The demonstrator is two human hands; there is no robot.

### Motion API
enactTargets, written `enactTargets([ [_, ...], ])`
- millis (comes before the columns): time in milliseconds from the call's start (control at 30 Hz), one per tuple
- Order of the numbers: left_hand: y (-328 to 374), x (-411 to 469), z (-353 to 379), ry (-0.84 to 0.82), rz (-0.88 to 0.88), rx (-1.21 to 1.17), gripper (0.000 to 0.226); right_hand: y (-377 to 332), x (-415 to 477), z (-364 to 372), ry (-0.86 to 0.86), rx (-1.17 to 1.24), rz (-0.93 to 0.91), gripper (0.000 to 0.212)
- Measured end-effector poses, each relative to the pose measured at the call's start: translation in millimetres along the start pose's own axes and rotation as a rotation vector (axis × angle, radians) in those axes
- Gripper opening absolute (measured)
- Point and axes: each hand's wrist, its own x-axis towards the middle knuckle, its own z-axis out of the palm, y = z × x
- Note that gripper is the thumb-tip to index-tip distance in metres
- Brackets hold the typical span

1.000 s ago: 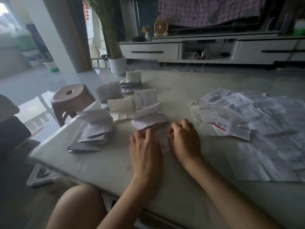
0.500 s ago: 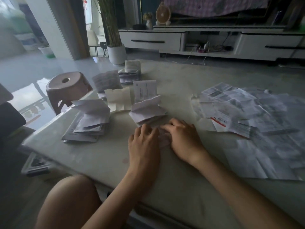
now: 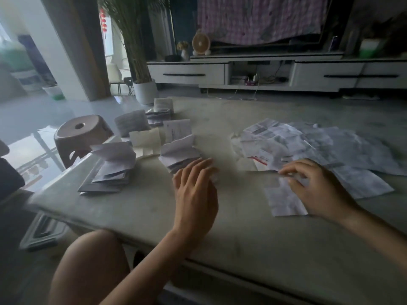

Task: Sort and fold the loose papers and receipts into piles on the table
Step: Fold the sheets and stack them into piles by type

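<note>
On the right of the tabletop [image 3: 220,230], the right hand [image 3: 317,188] pinches the top edge of a loose receipt [image 3: 284,201] at the near fringe of the unsorted heap [image 3: 330,146]. Meanwhile the left hand [image 3: 196,190] lies flat, fingers straight, gripping nothing, just beside the nearest folded pile [image 3: 179,154]. Looks like the pick-up step. Next, I'd say, draw that sheet clear and crease it.

The one table [image 3: 242,238] carries about six folded paper piles [image 3: 108,172], one spread of loose unfolded receipts [image 3: 319,142] and one separate sheet [image 3: 284,199]. Nearby are one round stool [image 3: 81,133], one potted plant [image 3: 145,91] and one small fan [image 3: 200,44].
</note>
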Motion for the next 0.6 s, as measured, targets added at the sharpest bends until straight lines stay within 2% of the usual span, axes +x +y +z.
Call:
enactTargets([
  [133,36.4,11.2,30.5,-0.230,0.047,-0.033,0.027,39.4,-23.4,-24.9,0.011,-0.067,0.080,0.018],
  [300,66.8,31.3,68.8,-0.444,-0.021,-0.099,0.029,58.4,-32.9,-35.8,-0.039,-0.189,0.096,0.026],
  [400,77.8,42.9,83.2,-0.495,-0.035,-0.126,0.026,69.1,-20.5,-41.5,-0.015,-0.273,0.125,0.034],
  [467,91.5,49.9,96.9,-0.523,-0.021,-0.152,0.026,88.0,-15.2,-52.1,-0.024,-0.372,0.251,0.046],
  [600,110.4,50.9,111.9,-0.535,-0.043,-0.201,0.027,107.3,-11.4,-56.6,-0.256,-0.393,0.455,0.054],
])
